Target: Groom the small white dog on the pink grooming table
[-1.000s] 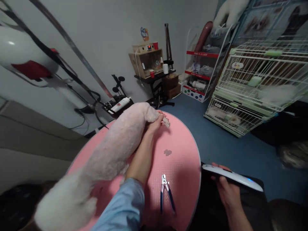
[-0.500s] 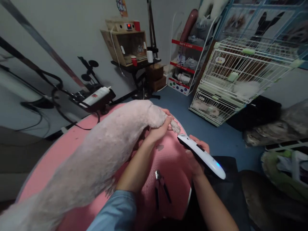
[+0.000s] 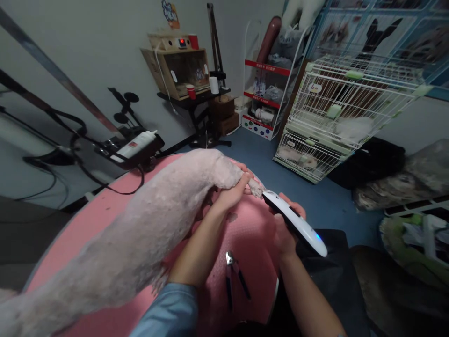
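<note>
A closely shorn, pale dog (image 3: pixel 140 229) stretches across the pink round table (image 3: pixel 257 248). My left hand (image 3: pixel 235 189) is closed around one of its legs, just above the paw (image 3: pixel 256 188), which sticks out to the right past my fingers. White electric hair clippers (image 3: pixel 298 222) with a blue light lie in my right hand (image 3: pixel 286 227), which is closed around them from below and behind. Their blade end is at the toes; whether it touches them I cannot tell. Below my left forearm, spread nail clippers (image 3: pixel 233 274) with dark handles rest on the tabletop.
A small grey tuft (image 3: pixel 232 217) lies on the table. At its far left edge a black holder carries a white bottle (image 3: pixel 135 145), with a cable looping down. Beyond stand a wooden box cabinet (image 3: pixel 184 70), a shelf rack (image 3: pixel 266 68) and stacked wire cages (image 3: pixel 329 107) with pale animals.
The hair clippers have shifted slightly right and up, their blade end now close against the toes. My left hand keeps its hold on the leg. The camera view has turned slightly.
</note>
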Demonstrator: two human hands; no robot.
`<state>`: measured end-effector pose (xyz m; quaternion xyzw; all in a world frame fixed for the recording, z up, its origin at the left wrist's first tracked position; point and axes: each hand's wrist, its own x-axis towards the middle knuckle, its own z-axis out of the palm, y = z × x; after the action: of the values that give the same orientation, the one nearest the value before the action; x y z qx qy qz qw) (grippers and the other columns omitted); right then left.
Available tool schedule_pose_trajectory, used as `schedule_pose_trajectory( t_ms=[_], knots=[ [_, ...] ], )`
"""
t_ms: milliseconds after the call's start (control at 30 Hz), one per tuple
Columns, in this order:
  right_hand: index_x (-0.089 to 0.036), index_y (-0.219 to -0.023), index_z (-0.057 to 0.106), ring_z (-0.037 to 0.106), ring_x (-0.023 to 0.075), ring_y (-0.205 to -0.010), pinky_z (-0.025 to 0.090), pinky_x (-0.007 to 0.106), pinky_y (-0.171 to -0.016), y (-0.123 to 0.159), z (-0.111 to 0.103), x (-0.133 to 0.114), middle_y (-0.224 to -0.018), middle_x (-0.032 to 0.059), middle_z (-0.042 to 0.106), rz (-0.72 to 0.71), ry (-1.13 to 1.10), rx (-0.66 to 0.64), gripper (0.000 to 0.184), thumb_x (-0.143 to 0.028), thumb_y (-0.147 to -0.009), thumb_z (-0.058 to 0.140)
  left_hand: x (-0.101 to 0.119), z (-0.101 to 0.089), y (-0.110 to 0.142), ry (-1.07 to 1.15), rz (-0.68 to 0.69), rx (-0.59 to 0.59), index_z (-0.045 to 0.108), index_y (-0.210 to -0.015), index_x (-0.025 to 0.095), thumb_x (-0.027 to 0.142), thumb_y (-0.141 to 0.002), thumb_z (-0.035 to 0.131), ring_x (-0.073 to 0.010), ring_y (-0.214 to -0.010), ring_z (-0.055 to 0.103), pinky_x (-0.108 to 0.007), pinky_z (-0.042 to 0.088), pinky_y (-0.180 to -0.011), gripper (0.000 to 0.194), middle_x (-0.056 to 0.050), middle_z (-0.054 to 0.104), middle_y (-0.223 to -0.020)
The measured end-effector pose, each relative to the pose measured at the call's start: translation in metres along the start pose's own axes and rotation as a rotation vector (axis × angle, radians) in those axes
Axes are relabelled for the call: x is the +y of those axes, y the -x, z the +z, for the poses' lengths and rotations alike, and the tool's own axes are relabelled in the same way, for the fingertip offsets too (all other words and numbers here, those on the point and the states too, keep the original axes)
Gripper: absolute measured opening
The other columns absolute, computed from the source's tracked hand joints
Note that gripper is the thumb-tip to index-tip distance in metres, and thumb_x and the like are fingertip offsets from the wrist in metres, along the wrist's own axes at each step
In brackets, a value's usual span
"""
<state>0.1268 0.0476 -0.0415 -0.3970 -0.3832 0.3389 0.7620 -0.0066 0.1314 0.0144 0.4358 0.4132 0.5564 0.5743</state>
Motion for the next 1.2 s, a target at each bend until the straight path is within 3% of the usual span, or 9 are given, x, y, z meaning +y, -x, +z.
schedule_pose_trajectory(
  t_ms=[167,267,400,533,667,867,967,1067,1200],
  knots=[
    [-0.026,-0.106,0.05,0.067,0.0211,-0.093,0.054,0.042,-0.084,-0.01,-0.004,0.007,-0.116,0.0065,0.067,0.23,-0.185,0.02,0.043,-0.042,-0.075,0.074,-0.001,-0.002,-0.002,0.056,0.009,-0.036,0.044,-0.091,0.02,0.045,-0.073,0.071,-0.0141,-0.066,0.067,-0.029,0.06,-0.058,0.041,0.002,0.061,-0.08],
    [-0.027,-0.103,0.053,0.067,0.0153,-0.077,0.055,0.033,-0.072,-0.02,-0.006,0.01,-0.11,0.0035,0.07,0.286,-0.32,0.084,0.038,-0.045,-0.076,0.073,0.0,-0.002,-0.002,0.084,-0.002,-0.037,0.044,-0.09,0.02,0.044,-0.071,0.072,-0.0147,-0.067,0.067,-0.028,0.059,-0.056,0.042,0.002,0.059,-0.081],
    [-0.025,-0.097,0.057,0.063,0.0133,-0.066,0.049,0.024,-0.054,-0.031,-0.006,0.01,-0.097,0.0032,0.073,0.387,-0.38,-0.038,0.035,-0.047,-0.074,0.072,-0.001,-0.003,0.0,0.081,-0.001,-0.096,0.044,-0.09,0.02,0.046,-0.073,0.071,-0.0157,-0.068,0.067,-0.027,0.058,-0.054,0.041,0.001,0.06,-0.081],
    [-0.026,-0.096,0.057,0.064,0.0155,-0.07,0.05,0.028,-0.057,-0.036,-0.005,0.008,-0.098,0.0026,0.073,0.364,-0.364,-0.001,0.034,-0.042,-0.071,0.073,-0.002,-0.005,0.001,0.06,-0.015,-0.095,0.044,-0.089,0.02,0.045,-0.073,0.07,-0.0141,-0.066,0.066,-0.024,0.056,-0.053,0.04,0.002,0.059,-0.078],
    [-0.026,-0.096,0.056,0.066,0.0202,-0.076,0.054,0.04,-0.072,-0.039,-0.007,0.009,-0.097,0.0035,0.074,0.376,-0.333,-0.08,0.038,-0.041,-0.066,0.074,-0.003,-0.005,0.0,0.051,-0.007,-0.124,0.044,-0.089,0.021,0.046,-0.074,0.069,-0.014,-0.064,0.066,-0.022,0.054,-0.051,0.039,0.003,0.059,-0.076],
    [-0.027,-0.095,0.059,0.067,0.0252,-0.089,0.047,0.055,-0.093,-0.045,-0.01,0.013,-0.099,0.0035,0.074,0.434,-0.365,-0.139,0.037,-0.042,-0.064,0.074,-0.002,-0.004,0.0,0.063,-0.023,-0.147,0.044,-0.087,0.022,0.044,-0.072,0.071,-0.013,-0.061,0.065,-0.021,0.052,-0.049,0.038,0.003,0.061,-0.075],
    [-0.027,-0.094,0.06,0.068,0.0249,-0.091,0.048,0.055,-0.092,-0.048,-0.007,0.014,-0.101,0.0033,0.074,0.466,-0.387,-0.171,0.037,-0.041,-0.064,0.075,-0.002,-0.005,0.0,0.046,-0.018,-0.136,0.046,-0.089,0.021,0.041,-0.073,0.071,-0.012,-0.06,0.064,-0.02,0.051,-0.049,0.035,0.003,0.06,-0.073],
    [-0.028,-0.097,0.06,0.067,0.0227,-0.094,0.052,0.046,-0.087,-0.05,-0.004,0.013,-0.108,0.0035,0.073,0.468,-0.382,-0.201,0.04,-0.043,-0.065,0.077,-0.003,-0.006,0.0,0.017,0.004,-0.124,0.048,-0.092,0.021,0.04,-0.075,0.069,-0.0117,-0.062,0.064,-0.019,0.05,-0.05,0.032,0.002,0.06,-0.075],
    [-0.029,-0.107,0.055,0.067,0.0153,-0.079,0.055,0.034,-0.074,-0.041,-0.01,0.007,-0.122,0.0036,0.067,0.335,-0.271,-0.146,0.047,-0.042,-0.068,0.079,-0.007,-0.007,-0.001,-0.07,0.034,-0.079,0.05,-0.094,0.021,0.037,-0.078,0.065,-0.009,-0.061,0.06,-0.017,0.048,-0.05,0.027,0.002,0.06,-0.079]
  ],
)
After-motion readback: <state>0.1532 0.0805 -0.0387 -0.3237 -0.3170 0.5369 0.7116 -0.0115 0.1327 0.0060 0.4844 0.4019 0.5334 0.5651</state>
